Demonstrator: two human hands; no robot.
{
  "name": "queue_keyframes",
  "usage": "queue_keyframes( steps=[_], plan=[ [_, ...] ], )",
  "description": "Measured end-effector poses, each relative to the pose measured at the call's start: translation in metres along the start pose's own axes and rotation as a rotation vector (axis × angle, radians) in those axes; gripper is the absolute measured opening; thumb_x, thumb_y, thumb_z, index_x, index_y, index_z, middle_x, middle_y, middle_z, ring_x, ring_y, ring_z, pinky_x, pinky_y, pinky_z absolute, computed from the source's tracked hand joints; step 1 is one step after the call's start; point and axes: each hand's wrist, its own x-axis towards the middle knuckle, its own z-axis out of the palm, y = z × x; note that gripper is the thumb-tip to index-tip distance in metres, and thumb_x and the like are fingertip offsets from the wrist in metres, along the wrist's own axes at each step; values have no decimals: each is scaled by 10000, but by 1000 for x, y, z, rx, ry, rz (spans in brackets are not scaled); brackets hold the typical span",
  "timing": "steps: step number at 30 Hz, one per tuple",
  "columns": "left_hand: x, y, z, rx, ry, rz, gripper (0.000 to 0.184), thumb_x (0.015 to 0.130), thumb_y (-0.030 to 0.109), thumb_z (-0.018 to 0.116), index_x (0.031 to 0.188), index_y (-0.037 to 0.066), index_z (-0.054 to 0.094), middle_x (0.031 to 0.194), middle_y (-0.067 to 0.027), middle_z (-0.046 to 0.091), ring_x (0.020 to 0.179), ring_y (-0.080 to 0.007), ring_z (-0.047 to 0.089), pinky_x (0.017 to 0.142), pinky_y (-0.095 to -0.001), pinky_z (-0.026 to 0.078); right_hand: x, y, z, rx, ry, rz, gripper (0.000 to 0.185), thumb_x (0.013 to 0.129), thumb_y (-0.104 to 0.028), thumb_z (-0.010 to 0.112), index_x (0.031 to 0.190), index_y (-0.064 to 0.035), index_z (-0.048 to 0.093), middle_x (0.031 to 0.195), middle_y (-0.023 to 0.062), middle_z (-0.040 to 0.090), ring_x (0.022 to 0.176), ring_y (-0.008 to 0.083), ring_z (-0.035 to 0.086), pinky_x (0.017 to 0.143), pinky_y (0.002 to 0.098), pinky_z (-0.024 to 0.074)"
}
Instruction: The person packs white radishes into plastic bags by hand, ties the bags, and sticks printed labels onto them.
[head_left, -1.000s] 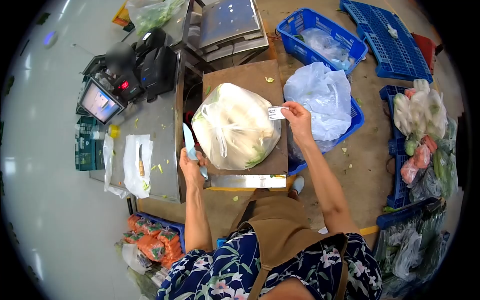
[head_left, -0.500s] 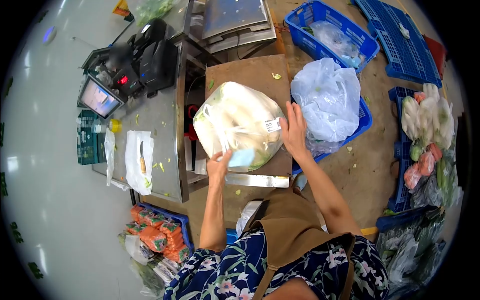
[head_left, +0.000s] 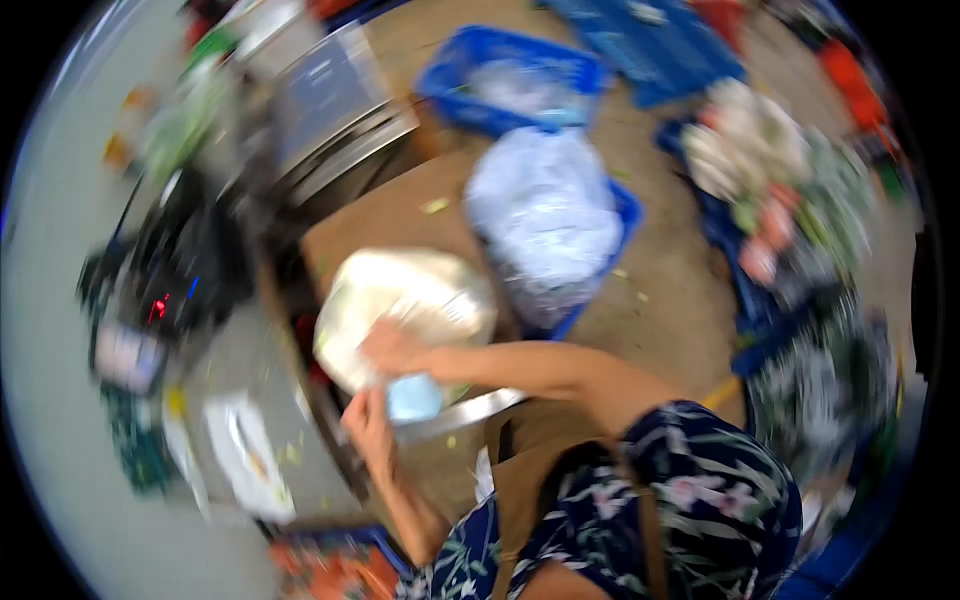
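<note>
A clear plastic bag of white radishes (head_left: 400, 275), with a white label on its right side, rests on a brown board (head_left: 345, 225). My right hand (head_left: 392, 348) reaches across and lies against the front of the bag; blur hides its fingers. Just below it, my left hand (head_left: 370, 425) is closed, thumb and fingers pinching a light-blue card-like piece (head_left: 413, 398) at the bag's near edge.
A steel table (head_left: 235, 365) on the left carries a knife on white plastic and black devices with a red display. Blue crates (head_left: 625, 215) with clear bags stand to the right. Bagged vegetables (head_left: 770, 210) lie farther right; a steel scale (head_left: 335, 95) is behind.
My right hand has left the bag's right side and crossed left to its front, near my left hand. The view has turned and blurred. The light-blue piece stays at my left hand.
</note>
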Motion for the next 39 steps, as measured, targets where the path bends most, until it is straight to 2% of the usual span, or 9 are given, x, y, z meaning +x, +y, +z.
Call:
queue_keyframes(
  steps=[1, 3, 7, 10, 11, 16, 25, 35, 39],
  plan=[
    [-3, 9, 2, 31, -28, 42, 275, 882, 122, 550, 637, 19, 478, 604, 67, 389, 590, -44, 323, 481, -248, 253, 7, -5, -2, 0, -142, 62, 119, 694, -182, 566, 685, -63, 574, 682, 100, 587, 742, 274, 552, 727, 433, 424],
    [-7, 4, -7, 88, -105, 99, 311, 897, 158, 546, 641, 3, 462, 591, 50, 396, 584, -49, 320, 481, -248, 253, 13, -21, 10, -41, 37, 198, 119, 692, -178, 549, 643, -85, 604, 613, 88, 587, 711, 271, 565, 745, 405, 415],
    [-1, -11, -4, -141, -58, 110, 305, 923, 238, 541, 708, 28, 486, 645, 37, 433, 571, -43, 315, 497, -224, 254, 26, -30, 20, 161, 1, 666, 113, 687, -131, 556, 665, -47, 628, 684, 140, 629, 741, 292, 612, 755, 397, 414],
    [2, -24, 0, -572, 202, -133, 255, 930, 284, 509, 864, 39, 541, 615, 36, 415, 531, -74, 326, 479, -225, 268, 39, -27, -19, 319, -228, 787, 103, 653, -99, 576, 680, -24, 640, 727, 172, 645, 778, 308, 632, 749, 416, 417],
    [5, -55, -15, -589, 202, -193, 352, 917, 316, 516, 1126, 34, 514, 662, 9, 454, 551, -96, 356, 499, -229, 306, 41, -26, -35, 375, -313, 830, 106, 641, -90, 581, 685, -17, 643, 740, 183, 649, 791, 313, 638, 746, 425, 417],
    [-22, -97, 13, -667, 87, -452, 368, 920, 329, 502, 1148, 40, 511, 775, -15, 474, 664, -133, 394, 592, -273, 334, 9, -28, -69, 452, -157, 760, 132, 593, -65, 562, 673, 4, 641, 731, 204, 641, 760, 368, 628, 722, 463, 420],
    [-110, -84, 119, -605, -209, -561, 399, 927, 352, 477, 1188, 51, 506, 979, -57, 510, 867, -200, 463, 758, -351, 385, -83, -27, -221, 554, -335, 849, 194, 643, -83, 533, 755, 4, 666, 798, 231, 644, 792, 386, 631, 689, 466, 475],
    [-162, -24, 322, -510, -667, -481, 436, 933, 377, 448, 1232, 63, 499, 1205, -105, 550, 1093, -275, 539, 942, -437, 441, -276, 15, -435, 292, -119, 1230, 215, 621, -107, 558, 784, -30, 676, 758, 226, 640, 745, 384, 626, 680, 466, 472],
    [-169, -52, 469, -563, -675, -941, 411, 951, 349, 418, 1223, 53, 506, 1226, -112, 545, 1100, -297, 533, 933, -457, 448, -379, 44, -510, 181, 95, 1343, 239, 592, -116, 551, 794, -61, 667, 717, 212, 630, 722, 396, 610, 673, 479, 461]
  ],
)
